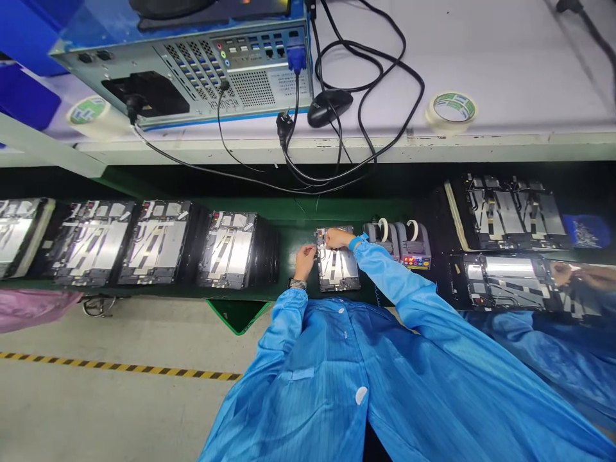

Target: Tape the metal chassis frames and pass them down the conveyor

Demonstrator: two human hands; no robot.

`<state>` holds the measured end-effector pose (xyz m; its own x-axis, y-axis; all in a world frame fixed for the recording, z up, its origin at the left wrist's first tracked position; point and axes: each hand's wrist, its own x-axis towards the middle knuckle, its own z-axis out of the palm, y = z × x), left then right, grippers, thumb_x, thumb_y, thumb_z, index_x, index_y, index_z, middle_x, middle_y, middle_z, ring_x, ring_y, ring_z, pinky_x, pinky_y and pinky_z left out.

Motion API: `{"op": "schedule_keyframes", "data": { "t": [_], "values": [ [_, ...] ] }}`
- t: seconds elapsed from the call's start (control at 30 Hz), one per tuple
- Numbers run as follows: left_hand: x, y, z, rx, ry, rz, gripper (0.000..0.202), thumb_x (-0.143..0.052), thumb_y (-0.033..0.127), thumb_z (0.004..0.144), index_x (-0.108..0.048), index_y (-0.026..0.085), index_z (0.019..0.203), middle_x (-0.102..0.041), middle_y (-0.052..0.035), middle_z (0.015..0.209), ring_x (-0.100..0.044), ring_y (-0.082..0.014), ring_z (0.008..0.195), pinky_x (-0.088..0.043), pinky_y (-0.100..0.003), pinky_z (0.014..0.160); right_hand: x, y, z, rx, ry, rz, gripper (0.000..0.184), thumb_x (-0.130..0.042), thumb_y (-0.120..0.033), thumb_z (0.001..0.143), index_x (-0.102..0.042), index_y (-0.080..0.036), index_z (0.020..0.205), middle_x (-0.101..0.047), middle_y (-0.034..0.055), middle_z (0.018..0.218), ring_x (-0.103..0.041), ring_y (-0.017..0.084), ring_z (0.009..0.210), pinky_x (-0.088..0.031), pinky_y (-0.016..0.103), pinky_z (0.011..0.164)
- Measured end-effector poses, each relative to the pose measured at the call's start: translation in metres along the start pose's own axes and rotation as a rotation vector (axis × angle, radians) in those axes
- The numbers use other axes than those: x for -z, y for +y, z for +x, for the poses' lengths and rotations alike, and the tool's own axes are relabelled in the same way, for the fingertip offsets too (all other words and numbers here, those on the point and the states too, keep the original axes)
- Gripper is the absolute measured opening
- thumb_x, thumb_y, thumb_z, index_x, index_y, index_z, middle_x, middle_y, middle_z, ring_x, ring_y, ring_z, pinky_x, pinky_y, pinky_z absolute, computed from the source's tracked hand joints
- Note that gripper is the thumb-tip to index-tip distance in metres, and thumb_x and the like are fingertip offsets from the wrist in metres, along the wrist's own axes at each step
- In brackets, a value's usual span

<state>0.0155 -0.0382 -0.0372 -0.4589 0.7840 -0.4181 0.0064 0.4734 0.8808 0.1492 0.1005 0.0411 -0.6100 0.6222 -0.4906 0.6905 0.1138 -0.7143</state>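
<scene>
Currently I am working on the open panel [339,269], which is lying flat on the green belt [289,218] at 12 o'clock from my chest. My left hand [305,260] is bearing on its 9 o'clock edge and my right hand [338,239] is bending over its 12 o'clock edge, both too small in view to tell whether the fingers are pinched or apart. I am judging the piece mid-job, with a row of like panels [154,242] lying at 9 o'clock, tape dispensers [399,239] just beside it at 2 o'clock, and a co-worker's hands [577,276] at 3 o'clock.
</scene>
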Motion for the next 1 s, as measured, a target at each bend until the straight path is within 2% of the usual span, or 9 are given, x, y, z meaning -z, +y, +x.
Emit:
{"op": "schedule_keyframes", "data": {
  "t": [0.13,0.23,0.4,0.57,0.63,0.83,1.0],
  "values": [
    [-0.002,0.002,0.007,-0.017,-0.017,-0.022,0.027,-0.068,0.038,0.084,-0.07,0.017,0.1,-0.073,-0.0092,0.099,-0.068,-0.0198,0.095,-0.054,-0.037,0.093,0.004,-0.008,0.006,-0.113,-0.113,-0.235,0.008,-0.078,-0.006,0.068,-0.072,-0.009,0.069,-0.072,0.0142,0.07,-0.069,0.024,0.074,-0.047,0.027,0.064],
    [-0.002,0.002,0.01,-0.027,-0.026,-0.027,0.024,-0.07,0.036,0.083,-0.071,0.016,0.097,-0.073,-0.0085,0.096,-0.068,-0.0192,0.091,-0.054,-0.035,0.09,0.006,-0.012,0.008,-0.145,-0.164,-0.336,0.008,-0.076,-0.007,0.07,-0.074,-0.007,0.077,-0.075,0.0177,0.081,-0.07,0.024,0.076,-0.047,0.025,0.063],
    [-0.004,0.004,0.012,-0.043,-0.029,-0.009,0.02,-0.071,0.031,0.082,-0.07,0.016,0.095,-0.073,-0.0082,0.094,-0.068,-0.018,0.088,-0.054,-0.033,0.088,0.006,-0.013,0.009,-0.162,-0.219,-0.407,0.015,-0.072,-0.01,0.076,-0.077,-0.006,0.09,-0.077,0.0177,0.089,-0.072,0.022,0.077,-0.048,0.023,0.064],
    [-0.005,0.011,0.012,-0.052,0.001,0.118,0.018,-0.072,0.028,0.083,-0.07,0.015,0.096,-0.075,-0.0093,0.094,-0.069,-0.0186,0.088,-0.055,-0.032,0.087,0.004,-0.009,0.014,-0.166,-0.227,-0.441,0.021,-0.073,-0.011,0.076,-0.077,-0.006,0.096,-0.078,0.017,0.091,-0.072,0.022,0.077,-0.049,0.022,0.065],
    [-0.005,0.017,0.011,-0.061,0.005,0.211,0.019,-0.072,0.028,0.084,-0.072,0.015,0.098,-0.076,-0.0106,0.095,-0.07,-0.0201,0.089,-0.054,-0.033,0.086,0.003,-0.008,0.015,-0.166,-0.221,-0.448,0.024,-0.073,-0.012,0.076,-0.077,-0.006,0.099,-0.078,0.0178,0.094,-0.073,0.023,0.078,-0.05,0.023,0.066],
    [-0.015,0.045,-0.006,-0.097,0.055,0.775,0.024,-0.065,0.03,0.089,-0.073,0.021,0.109,-0.076,-0.0146,0.109,-0.07,-0.0295,0.107,-0.049,-0.037,0.088,0.001,-0.011,0.014,-0.174,-0.197,-0.436,0.029,-0.076,-0.01,0.072,-0.076,-0.005,0.101,-0.078,0.0191,0.098,-0.073,0.025,0.082,-0.051,0.024,0.065],
    [-0.028,0.056,-0.016,-0.113,0.125,0.885,0.027,-0.061,0.033,0.09,-0.068,0.019,0.112,-0.071,-0.0184,0.116,-0.068,-0.032,0.109,-0.048,-0.038,0.086,0.004,-0.015,0.01,-0.215,-0.165,-0.389,0.027,-0.081,-0.01,0.069,-0.077,-0.006,0.095,-0.078,0.0175,0.095,-0.074,0.024,0.081,-0.051,0.024,0.066]
  ]
}}
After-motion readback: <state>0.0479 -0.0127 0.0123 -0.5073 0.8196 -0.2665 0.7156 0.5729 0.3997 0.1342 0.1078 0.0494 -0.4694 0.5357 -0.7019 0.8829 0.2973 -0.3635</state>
